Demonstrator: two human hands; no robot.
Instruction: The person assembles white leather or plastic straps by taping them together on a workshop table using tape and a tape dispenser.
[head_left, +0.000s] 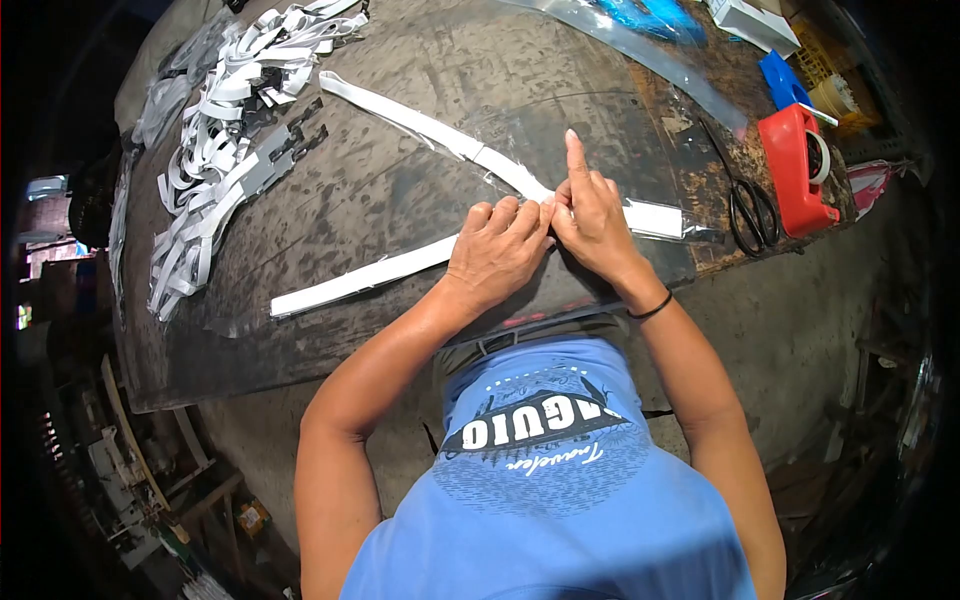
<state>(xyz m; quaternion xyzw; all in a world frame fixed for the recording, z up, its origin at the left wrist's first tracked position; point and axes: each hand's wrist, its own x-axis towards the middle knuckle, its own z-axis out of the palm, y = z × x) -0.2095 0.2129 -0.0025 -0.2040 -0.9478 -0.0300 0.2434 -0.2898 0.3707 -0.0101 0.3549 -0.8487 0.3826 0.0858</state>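
Note:
A long white strip (pixel 365 275) lies along the table's near side, passing under both hands, and its right end shows beyond my right hand. A second white strap (pixel 430 127) runs from the upper left down to my fingers. My left hand (pixel 499 245) presses on the strips with its fingers bent together. Beside it, my right hand (pixel 597 218) has the index finger pointing away and the other fingers curled, with thumb and fingertips pinching at the place where the strips meet. The fingertips of both hands are close together and hide what lies between them.
A tangled heap of white straps (pixel 225 140) with dark clips covers the table's left side. Black scissors (pixel 750 210) and a red tape dispenser (pixel 795 170) lie at the right. Clear plastic (pixel 640 55), a blue item (pixel 783 80) and a white box (pixel 755 24) are farther back.

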